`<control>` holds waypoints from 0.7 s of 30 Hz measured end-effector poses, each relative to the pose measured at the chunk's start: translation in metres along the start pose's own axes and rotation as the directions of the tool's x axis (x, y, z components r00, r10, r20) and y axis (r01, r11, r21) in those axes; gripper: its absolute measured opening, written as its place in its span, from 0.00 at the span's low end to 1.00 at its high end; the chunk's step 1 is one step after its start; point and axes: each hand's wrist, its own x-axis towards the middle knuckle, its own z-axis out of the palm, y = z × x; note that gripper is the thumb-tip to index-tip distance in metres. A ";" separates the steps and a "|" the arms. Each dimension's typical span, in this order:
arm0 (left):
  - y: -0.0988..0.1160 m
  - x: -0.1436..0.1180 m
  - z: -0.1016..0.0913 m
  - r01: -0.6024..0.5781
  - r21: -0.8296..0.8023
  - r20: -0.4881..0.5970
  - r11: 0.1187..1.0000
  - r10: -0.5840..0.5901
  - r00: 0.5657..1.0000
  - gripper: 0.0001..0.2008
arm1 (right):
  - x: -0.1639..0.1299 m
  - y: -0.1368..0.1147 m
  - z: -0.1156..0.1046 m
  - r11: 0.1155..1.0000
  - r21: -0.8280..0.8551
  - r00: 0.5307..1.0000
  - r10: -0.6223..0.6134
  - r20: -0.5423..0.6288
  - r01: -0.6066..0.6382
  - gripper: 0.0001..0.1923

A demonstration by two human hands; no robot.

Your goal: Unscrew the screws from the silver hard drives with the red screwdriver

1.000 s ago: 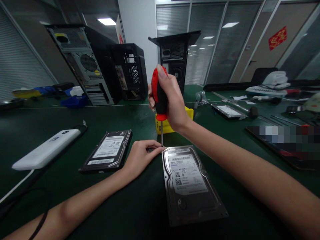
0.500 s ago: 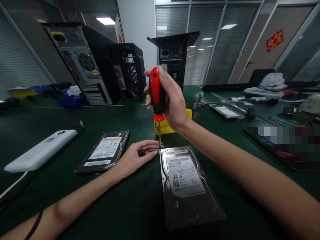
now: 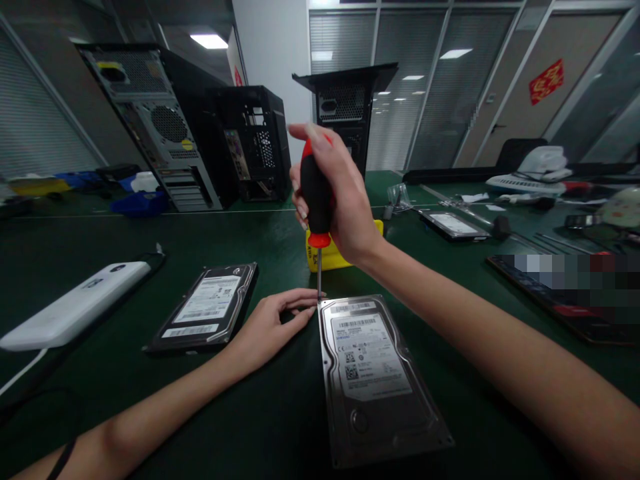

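Observation:
A hard drive [image 3: 373, 373] with a white label lies flat on the green table in front of me. My right hand [image 3: 340, 193] grips a red and black screwdriver [image 3: 315, 200] upright, with its tip on the drive's far left corner. My left hand [image 3: 270, 320] rests on the table just left of that corner, its fingertips touching the screwdriver shaft and the drive's edge. A second hard drive [image 3: 207, 308] lies further left.
A yellow box [image 3: 330, 257] sits behind the screwdriver. A white device [image 3: 75, 307] with a cable lies at the left. Open computer cases [image 3: 165, 127] stand at the back. Another drive [image 3: 453, 223], tools and a dark flat panel [image 3: 565, 287] occupy the right side.
My right hand has turned on the screwdriver handle, so its fingers now cover the top. My left fingers stay by the shaft. The view has shifted slightly.

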 end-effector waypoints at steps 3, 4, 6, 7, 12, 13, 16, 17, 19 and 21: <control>0.001 0.000 0.000 -0.009 0.010 0.001 1.000 0.009 1.000 0.15 | 0.001 -0.002 0.000 1.000 0.027 0.999 0.014 0.031 -0.015 0.17; 0.002 0.000 0.000 -0.014 0.019 0.001 1.000 0.014 1.000 0.15 | 0.001 -0.003 0.000 0.999 0.034 0.999 0.015 0.031 -0.016 0.16; 0.003 0.001 0.000 -0.022 0.043 0.000 0.999 0.022 1.000 0.14 | 0.002 -0.003 -0.001 0.999 0.053 1.000 0.009 0.023 -0.010 0.14; 0.004 0.002 0.000 -0.022 0.054 0.000 0.998 0.022 1.000 0.14 | 0.002 -0.003 -0.001 0.998 0.060 1.000 0.002 0.023 -0.003 0.14; 0.006 0.006 0.002 -0.025 0.071 -0.001 0.997 0.025 1.000 0.15 | 0.000 -0.002 -0.001 1.000 -0.006 0.999 -0.025 0.044 0.026 0.17; 0.005 0.007 0.002 -0.029 0.074 -0.005 0.997 0.029 1.000 0.15 | -0.001 -0.002 0.000 0.999 -0.028 0.999 -0.029 0.031 0.030 0.17; 0.005 0.007 0.002 -0.028 0.070 -0.009 0.997 0.029 1.000 0.16 | -0.002 -0.003 0.002 0.999 -0.043 1.000 -0.019 0.016 0.020 0.19; 0.004 0.007 0.002 -0.027 0.064 -0.007 0.998 0.027 1.000 0.16 | -0.002 -0.004 0.002 0.999 -0.030 0.999 -0.010 0.036 0.011 0.18; 0.004 0.007 0.003 -0.026 0.046 -0.004 0.999 0.026 1.000 0.16 | -0.002 -0.007 0.002 1.000 -0.011 0.993 0.027 0.111 -0.026 0.17; 0.003 0.007 0.003 -0.027 0.026 -0.002 0.999 0.027 1.000 0.16 | 0.000 -0.009 0.000 0.998 -0.010 0.980 0.057 0.189 -0.056 0.18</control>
